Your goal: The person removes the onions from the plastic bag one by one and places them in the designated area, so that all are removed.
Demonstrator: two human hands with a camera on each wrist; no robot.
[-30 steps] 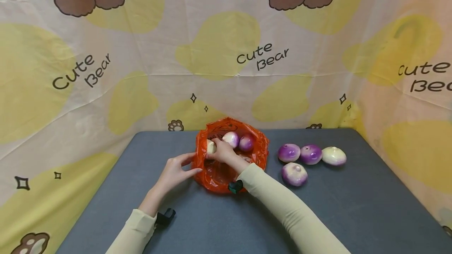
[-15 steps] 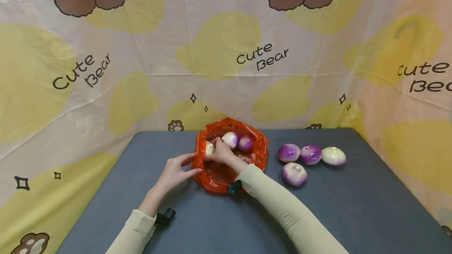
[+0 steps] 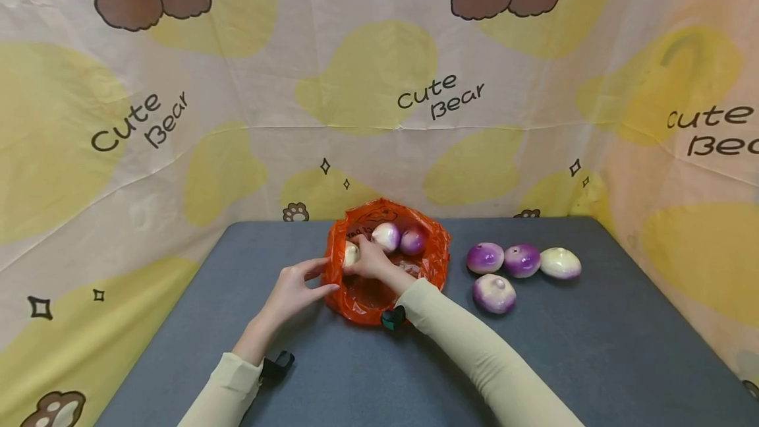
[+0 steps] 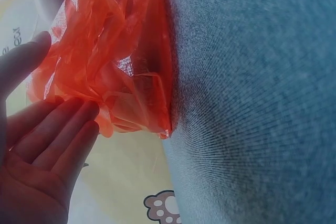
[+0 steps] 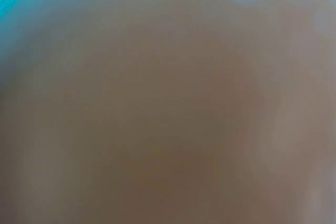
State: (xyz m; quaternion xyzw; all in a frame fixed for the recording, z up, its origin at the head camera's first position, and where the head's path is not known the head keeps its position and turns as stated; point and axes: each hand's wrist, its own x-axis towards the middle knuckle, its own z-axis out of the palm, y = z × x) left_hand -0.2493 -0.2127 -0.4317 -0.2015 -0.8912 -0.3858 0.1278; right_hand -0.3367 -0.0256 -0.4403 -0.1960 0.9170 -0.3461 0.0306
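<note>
Trouble could come first from the orange bag [image 3: 439,256], because it looks thin and floppy. The left fingers [image 4: 63,129] are straight and spread away from their thumb, touching the outside of the bag; if they push too hard, that side may fold in. The right fingers [image 3: 363,247] are down inside, curled on a pale onion [image 3: 352,254] by the wall nearest the left fingers, though part of the grip is hidden and the right wrist view is just a blur. The onion looks smooth, so it might slip from a loose hold. Just past the right fingers sit a white-and-purple onion [image 3: 385,238] and a dark red onion [image 3: 413,240], and a bump could make them roll. Well to the right of the fingers lie a shiny purple onion [image 3: 485,258], a round purple onion [image 3: 522,261], a white onion [image 3: 560,263] and a striped onion [image 3: 495,293]; a swinging sleeve could knock one. Under the fingers, the bench [image 3: 332,374] is flat, blue-gray and a bit like cloth. Beyond them hangs a pale sheet [image 3: 356,104] with yellow blobs, bears and "Cute Bear" words.
</note>
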